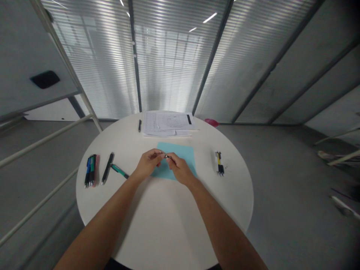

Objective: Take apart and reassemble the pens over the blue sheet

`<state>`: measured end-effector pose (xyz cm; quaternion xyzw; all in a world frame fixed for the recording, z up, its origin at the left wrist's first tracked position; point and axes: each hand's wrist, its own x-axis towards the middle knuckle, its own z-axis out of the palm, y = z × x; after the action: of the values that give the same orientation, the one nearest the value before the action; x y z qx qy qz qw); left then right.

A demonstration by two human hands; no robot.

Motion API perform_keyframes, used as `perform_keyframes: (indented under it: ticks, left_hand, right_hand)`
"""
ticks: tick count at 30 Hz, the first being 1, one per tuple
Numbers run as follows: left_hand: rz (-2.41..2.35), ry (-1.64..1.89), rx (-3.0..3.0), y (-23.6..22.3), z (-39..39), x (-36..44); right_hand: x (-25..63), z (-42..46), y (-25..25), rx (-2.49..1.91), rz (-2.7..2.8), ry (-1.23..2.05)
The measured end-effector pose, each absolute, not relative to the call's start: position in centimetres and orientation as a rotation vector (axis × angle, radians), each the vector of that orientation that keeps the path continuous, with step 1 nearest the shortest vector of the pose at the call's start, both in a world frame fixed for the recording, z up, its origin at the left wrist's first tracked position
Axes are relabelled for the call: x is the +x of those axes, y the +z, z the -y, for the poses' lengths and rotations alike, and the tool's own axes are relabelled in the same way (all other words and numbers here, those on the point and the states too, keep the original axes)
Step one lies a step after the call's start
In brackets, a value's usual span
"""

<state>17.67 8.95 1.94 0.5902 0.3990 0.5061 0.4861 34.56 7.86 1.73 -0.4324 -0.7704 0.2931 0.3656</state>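
My left hand (149, 162) and my right hand (180, 168) meet fingertip to fingertip above a light blue sheet (185, 152). Pinched in my right fingers is a small dark, pen-like piece (168, 156) with a silvery end pointing at the left hand. The left fingers are closed as well, around something thin and shiny that they mostly cover. Left of my left forearm lies a green and black pen (119, 170), with a black pen (107, 168) beside it.
The round white table (168, 217) carries a row of pens (90, 170) in several colours at left and another pen group (219, 163) at right. Printed papers (168, 123) lie at the back beside a short dark pen (140, 126). A white metal frame (53, 129) stands left.
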Motion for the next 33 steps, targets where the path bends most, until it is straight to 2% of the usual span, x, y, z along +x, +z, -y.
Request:
perform_keyframes:
  ticks: [5,12,18,33]
  left_hand:
    - [-1.049,1.192,1.535,1.7,-9.1,17.2]
    - [-1.693,1.028,2.068,0.3,-10.5,15.0]
    - [-2.100,0.802,1.918,-0.2,-10.9,14.2]
    - [-2.101,0.686,1.907,0.3,-10.8,13.6]
  right_hand:
    - [34.7,-7.9,1.8,-1.140,1.991,0.664]
    - [35.3,-8.4,1.7,-1.377,1.927,0.405]
    - [35.5,-8.5,1.7,-1.436,1.946,0.370]
    - [35.6,-8.6,1.6,-1.450,1.977,0.373]
